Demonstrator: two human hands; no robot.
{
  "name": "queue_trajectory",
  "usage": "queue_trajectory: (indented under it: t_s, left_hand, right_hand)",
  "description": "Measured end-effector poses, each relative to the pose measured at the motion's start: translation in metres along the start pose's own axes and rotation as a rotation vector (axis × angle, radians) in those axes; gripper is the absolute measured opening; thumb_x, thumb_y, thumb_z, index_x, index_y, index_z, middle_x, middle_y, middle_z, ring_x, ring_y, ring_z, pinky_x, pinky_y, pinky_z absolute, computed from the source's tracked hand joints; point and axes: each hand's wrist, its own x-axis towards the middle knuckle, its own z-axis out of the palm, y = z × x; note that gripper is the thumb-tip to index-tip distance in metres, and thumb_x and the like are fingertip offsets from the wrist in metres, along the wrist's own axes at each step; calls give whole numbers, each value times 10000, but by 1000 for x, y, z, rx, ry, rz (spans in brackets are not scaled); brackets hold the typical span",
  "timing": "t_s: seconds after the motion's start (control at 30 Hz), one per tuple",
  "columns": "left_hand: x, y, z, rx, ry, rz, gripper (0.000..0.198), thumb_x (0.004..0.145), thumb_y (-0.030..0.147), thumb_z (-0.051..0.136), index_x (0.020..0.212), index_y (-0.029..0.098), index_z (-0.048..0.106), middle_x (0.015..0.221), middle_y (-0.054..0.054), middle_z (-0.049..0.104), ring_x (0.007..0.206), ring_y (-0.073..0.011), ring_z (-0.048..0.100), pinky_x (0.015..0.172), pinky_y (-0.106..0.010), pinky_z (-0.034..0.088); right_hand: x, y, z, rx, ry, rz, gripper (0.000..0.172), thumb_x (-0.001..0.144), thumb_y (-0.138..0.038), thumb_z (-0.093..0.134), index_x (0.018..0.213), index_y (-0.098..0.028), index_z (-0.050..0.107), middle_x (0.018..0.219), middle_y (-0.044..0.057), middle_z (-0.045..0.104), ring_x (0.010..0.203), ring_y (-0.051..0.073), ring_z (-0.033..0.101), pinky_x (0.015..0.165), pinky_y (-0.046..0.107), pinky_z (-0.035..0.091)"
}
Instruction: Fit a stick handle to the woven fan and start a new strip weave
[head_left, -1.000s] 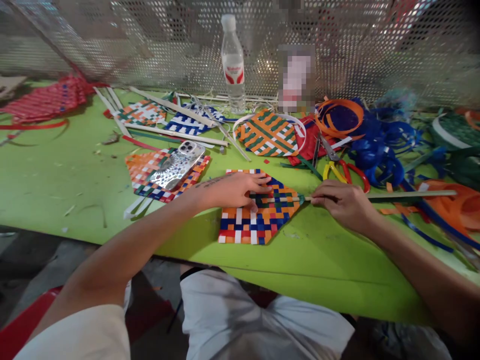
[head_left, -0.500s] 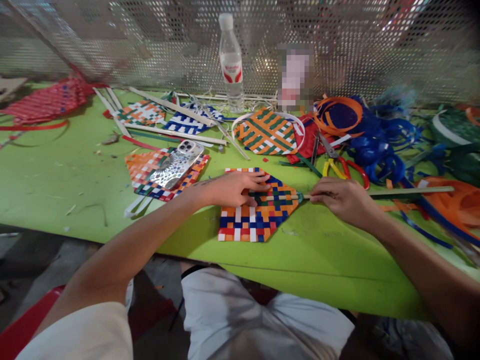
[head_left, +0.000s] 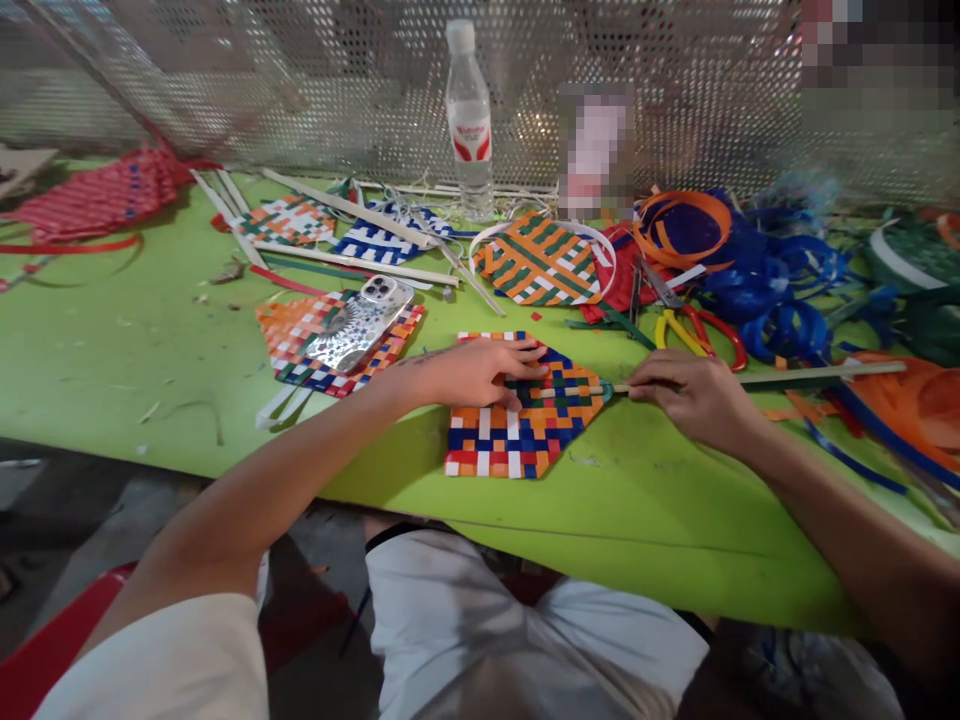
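A multicoloured woven mat (head_left: 517, 430) lies on the green table (head_left: 150, 350) in front of me. My left hand (head_left: 469, 370) rests flat on its upper left part, fingers stretched out and pressing it down. My right hand (head_left: 686, 395) is closed around a long thin wooden stick (head_left: 795, 375) just to the right of the mat. The stick runs left into the mat's weave along a green strip, and its far end reaches out to the right over the orange strips.
A phone (head_left: 356, 322) lies on another woven mat (head_left: 300, 350) to the left. Further back are more woven pieces (head_left: 536, 262), loose sticks, a water bottle (head_left: 469, 120), scissors (head_left: 686, 325) and coils of blue (head_left: 772, 290) and orange strip (head_left: 911, 400). A perforated metal screen closes the back.
Both hands, the mat and the stick keep their positions; only the camera view has shifted slightly.
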Motion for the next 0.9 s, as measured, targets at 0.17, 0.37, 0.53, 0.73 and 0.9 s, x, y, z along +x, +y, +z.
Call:
queue_trajectory:
  t_s: [0.17, 0.37, 0.53, 0.73, 0.9]
  left_hand:
    - [2, -3, 4, 8, 23, 26, 578, 984, 297, 793, 1544, 271, 651, 1752, -86, 383, 1671, -304, 316, 1379, -481, 266]
    - [0, -8, 0, 42, -8, 47, 601, 1020, 390, 749, 1593, 289, 598, 1786, -72, 341, 1688, -296, 278, 1381, -460, 227]
    - [-7, -5, -5, 6, -66, 1, 785, 959, 490, 809, 1658, 329, 488, 1820, -62, 292, 1665, -353, 327, 1324, -458, 324]
    - [-4, 0, 2, 22, 51, -36, 588, 907, 471, 861, 1400, 249, 630, 1607, -144, 601, 1405, -350, 633, 1113, -421, 522]
    - [-3, -2, 0, -10, 37, 180, 99, 976, 241, 759, 1073, 223, 750, 1611, -122, 610, 1621, -327, 422, 1308, -495, 379]
  right_hand:
    - [1, -4, 7, 45, 28, -16, 186, 996, -322, 671, 855, -279, 785, 899, 58, 779, 857, 272, 732, 782, 419, 578]
    - [1, -9, 14, 10, 59, -23, 207, 1006, -305, 664, 835, -282, 780, 871, 56, 767, 834, 271, 723, 758, 421, 567]
    - [-1, -6, 14, -48, 92, -61, 173, 1002, -297, 681, 864, -293, 785, 871, 57, 774, 870, 294, 710, 817, 456, 560]
    - [2, -1, 6, -84, 130, -17, 179, 995, -338, 681, 865, -291, 795, 899, 66, 798, 904, 309, 727, 832, 482, 583]
    - [2, -1, 4, -80, 119, -3, 211, 1012, -382, 666, 890, -305, 819, 915, 69, 804, 900, 311, 736, 840, 494, 595]
